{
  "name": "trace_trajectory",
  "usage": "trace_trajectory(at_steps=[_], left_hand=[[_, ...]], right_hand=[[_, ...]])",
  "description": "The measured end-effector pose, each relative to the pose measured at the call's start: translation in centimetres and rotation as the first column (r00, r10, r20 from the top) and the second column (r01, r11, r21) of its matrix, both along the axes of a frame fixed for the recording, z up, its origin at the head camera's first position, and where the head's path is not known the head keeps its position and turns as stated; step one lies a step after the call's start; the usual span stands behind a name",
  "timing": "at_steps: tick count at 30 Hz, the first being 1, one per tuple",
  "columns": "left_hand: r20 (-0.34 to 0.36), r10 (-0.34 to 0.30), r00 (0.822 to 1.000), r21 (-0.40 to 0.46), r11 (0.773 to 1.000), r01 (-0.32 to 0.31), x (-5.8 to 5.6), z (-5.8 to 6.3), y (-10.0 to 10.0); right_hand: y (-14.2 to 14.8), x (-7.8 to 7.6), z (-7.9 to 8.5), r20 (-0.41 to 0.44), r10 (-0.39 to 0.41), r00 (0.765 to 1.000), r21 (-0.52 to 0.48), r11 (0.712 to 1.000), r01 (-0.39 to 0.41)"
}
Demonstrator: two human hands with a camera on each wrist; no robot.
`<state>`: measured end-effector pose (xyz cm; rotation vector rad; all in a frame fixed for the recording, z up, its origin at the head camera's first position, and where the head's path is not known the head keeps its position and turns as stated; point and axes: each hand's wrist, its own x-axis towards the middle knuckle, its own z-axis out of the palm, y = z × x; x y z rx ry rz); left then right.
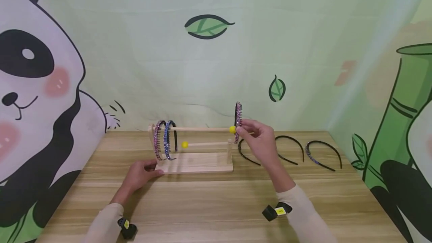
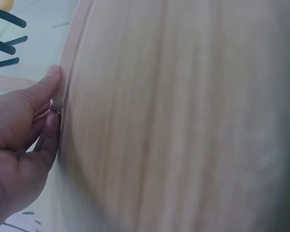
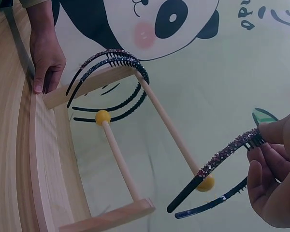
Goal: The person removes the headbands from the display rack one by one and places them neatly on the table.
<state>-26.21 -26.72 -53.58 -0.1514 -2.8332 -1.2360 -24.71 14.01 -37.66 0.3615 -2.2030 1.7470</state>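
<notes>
At the upper rod's (image 1: 202,129) yellow ball (image 1: 232,129), right hand (image 1: 260,138) pinches a headband (image 3: 229,152), thumb against fingers: black curved band, glittery pink-silver outer face, comb teeth inside. Left hand (image 1: 140,175) grips one end of the pale wooden rack (image 1: 199,163). Pink headband (image 1: 156,143) and blue headband (image 1: 167,141) hang at rod's left end. Three more lie right, on the tabletop (image 1: 209,205).

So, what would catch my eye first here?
Probably the huge panda on the left of the backdrop. Next, the rack on the table, with two glittery headbands near its left end, and the right hand holding another by the yellow ball on the upper rod. Three more headbands lie at right.
</notes>
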Motion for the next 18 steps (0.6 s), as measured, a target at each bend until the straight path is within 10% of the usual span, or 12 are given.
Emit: trace_trajectory(at_steps=[18], left_hand=[[0.017, 0.013, 1.000, 0.012, 1.000, -0.013, 0.2, 0.2, 0.2]], right_hand=[[4.3, 0.1, -1.0, 0.043, -0.103, 0.994, 0.076, 0.992, 0.100]])
